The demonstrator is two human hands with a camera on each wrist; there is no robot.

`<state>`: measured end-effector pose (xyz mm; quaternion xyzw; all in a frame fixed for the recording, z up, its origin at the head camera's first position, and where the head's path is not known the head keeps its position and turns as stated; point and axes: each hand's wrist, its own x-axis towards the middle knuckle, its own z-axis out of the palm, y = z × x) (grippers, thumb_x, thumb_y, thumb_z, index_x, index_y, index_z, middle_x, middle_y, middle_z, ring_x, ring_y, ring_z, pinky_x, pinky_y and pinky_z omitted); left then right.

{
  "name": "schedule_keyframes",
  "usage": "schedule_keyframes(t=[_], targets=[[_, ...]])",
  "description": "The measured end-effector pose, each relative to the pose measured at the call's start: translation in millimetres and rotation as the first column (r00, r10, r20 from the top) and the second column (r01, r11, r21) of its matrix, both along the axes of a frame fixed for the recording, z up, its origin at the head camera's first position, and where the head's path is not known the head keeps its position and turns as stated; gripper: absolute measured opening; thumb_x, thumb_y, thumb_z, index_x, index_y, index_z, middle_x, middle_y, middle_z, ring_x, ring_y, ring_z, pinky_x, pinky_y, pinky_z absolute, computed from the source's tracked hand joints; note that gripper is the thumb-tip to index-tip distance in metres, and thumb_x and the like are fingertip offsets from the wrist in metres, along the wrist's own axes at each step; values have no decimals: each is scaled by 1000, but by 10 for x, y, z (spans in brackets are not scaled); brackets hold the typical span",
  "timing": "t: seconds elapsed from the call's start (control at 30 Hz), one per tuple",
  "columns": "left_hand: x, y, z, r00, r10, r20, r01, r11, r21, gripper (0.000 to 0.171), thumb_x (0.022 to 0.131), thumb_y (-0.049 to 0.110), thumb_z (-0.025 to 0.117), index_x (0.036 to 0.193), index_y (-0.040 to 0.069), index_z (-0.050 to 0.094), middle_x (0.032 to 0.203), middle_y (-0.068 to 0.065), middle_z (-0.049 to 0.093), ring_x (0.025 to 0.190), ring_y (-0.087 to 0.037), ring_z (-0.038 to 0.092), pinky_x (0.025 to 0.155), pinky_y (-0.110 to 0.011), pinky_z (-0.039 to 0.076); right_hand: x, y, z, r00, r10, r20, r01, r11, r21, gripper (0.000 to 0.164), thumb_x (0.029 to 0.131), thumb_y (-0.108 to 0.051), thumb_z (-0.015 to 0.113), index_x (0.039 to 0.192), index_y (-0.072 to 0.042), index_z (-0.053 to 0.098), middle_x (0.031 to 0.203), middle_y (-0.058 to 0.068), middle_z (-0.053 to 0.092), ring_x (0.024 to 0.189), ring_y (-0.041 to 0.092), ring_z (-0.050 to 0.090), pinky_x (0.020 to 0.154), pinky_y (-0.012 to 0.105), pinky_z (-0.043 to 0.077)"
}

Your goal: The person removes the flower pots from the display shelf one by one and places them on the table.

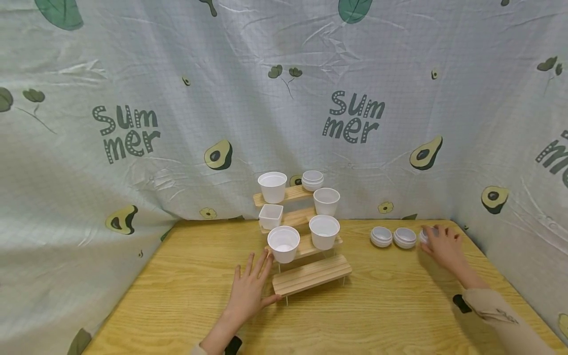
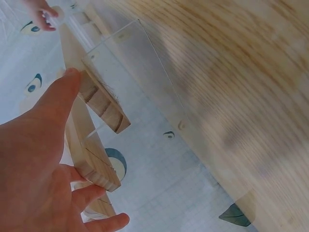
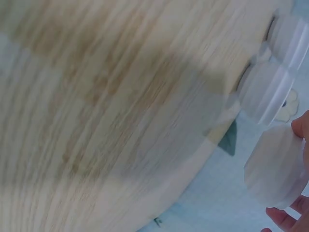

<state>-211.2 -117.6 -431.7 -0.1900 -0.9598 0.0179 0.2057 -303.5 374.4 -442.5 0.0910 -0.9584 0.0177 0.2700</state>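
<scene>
A stepped wooden display stand (image 1: 312,273) with clear supports stands on the table, several white plastic pots on its upper steps. My left hand (image 1: 250,291) touches the stand's left side, fingers spread and mostly straight. In the left wrist view, its thumb and fingertips lie against the ends of the wooden steps (image 2: 94,164). Far to the right, my right hand (image 1: 445,249) grips a small white round pot (image 3: 275,166) between thumb and fingers. Beside it sit two similar round pots, one nearer the hand (image 1: 405,238) and one farther left (image 1: 381,237). The stand's lowest step holds nothing.
Patterned cloth (image 1: 248,123) hangs behind the wooden table (image 1: 186,296) and along both sides. On the stand, a square white pot (image 1: 270,217) sits at the left, a round one (image 1: 312,181) at the top right, and deeper cups (image 1: 324,231) around them.
</scene>
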Motion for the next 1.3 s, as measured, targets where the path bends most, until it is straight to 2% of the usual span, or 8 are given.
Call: schedule_keyframes(t=[0.33,0.77,0.97,1.3], targets=[[-2,1,-6,1000,0,18,0,1000,11,92,68,66,55,139,13,31,146,-6,28,128,-38,34,90,-59,38,-114,118,-49,999,-23,46,22,999,23,42,79,-17,64,113,-1,44,103,35,44,91,54,38,68,63,30],[1,6,-11,1000,-6,26,6,1000,31,93,67,64,59,139,13,32,146,-6,28,127,-39,34,89,-60,38,-223,174,-86,993,30,115,-30,1000,4,41,79,-13,63,113,-4,42,105,34,43,93,54,39,64,62,30],[-6,8,-15,1000,-7,21,6,1000,30,93,66,64,60,139,13,32,146,-6,29,127,-39,34,89,-60,38,-256,195,-104,985,43,167,-45,999,4,40,82,-13,60,116,-4,41,107,33,43,96,53,39,66,64,31],[-14,6,-16,1000,9,23,-9,1000,14,93,66,65,59,139,14,32,146,-5,28,128,-38,34,89,-59,39,-273,175,-131,979,70,190,-65,997,-34,39,82,-12,59,117,-5,41,110,31,45,100,51,39,69,64,30]])
